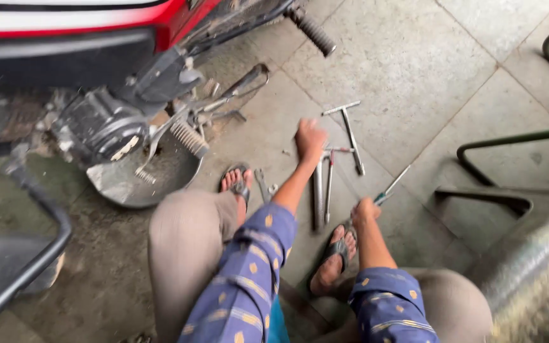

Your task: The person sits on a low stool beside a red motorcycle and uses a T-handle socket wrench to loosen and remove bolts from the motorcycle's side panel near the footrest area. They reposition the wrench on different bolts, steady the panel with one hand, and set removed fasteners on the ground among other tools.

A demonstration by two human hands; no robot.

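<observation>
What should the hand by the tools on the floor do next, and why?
Probably close the left hand on one of the long metal tools and lift it. It rests right at their top ends, while the right hand already grips a screwdriver.

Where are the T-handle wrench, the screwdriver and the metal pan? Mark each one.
T-handle wrench (pixel 351 134), head view, on the middle of its long shaft.
Screwdriver (pixel 396 180), head view, on the bare metal shaft beyond the right hand (pixel 365 210).
Metal pan (pixel 166 174), head view, on its bare inner floor.
</observation>
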